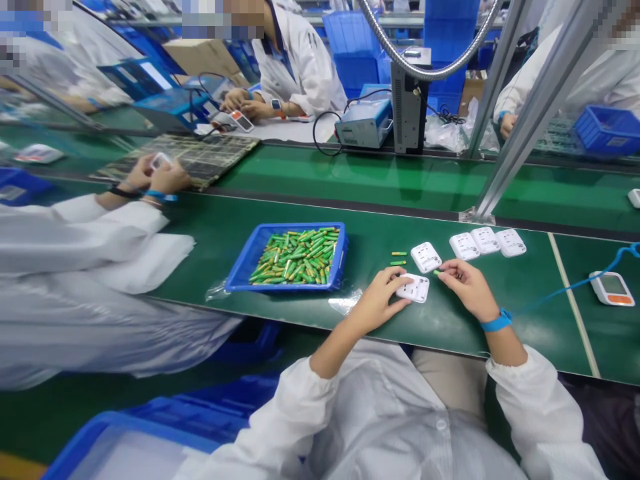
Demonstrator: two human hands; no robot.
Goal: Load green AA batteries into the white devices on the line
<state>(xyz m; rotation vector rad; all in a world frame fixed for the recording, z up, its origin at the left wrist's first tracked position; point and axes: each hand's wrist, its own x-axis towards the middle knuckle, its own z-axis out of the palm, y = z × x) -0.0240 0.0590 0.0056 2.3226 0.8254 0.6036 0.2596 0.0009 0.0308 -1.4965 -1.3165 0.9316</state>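
Observation:
My left hand grips a white square device by its left side, close over the green tabletop. Between the fingertips of my right hand is a small green battery, just right of that device. Another white device lies right behind the held one. Two loose green batteries rest to its left. Farther right, several more white devices sit side by side. A blue bin full of green batteries stands left of my hands.
A clear plastic bag lies near the table's front edge. A metal post rises behind the devices. At right are a device with a screen and a blue cord. A co-worker's hands work at the left; others sit across.

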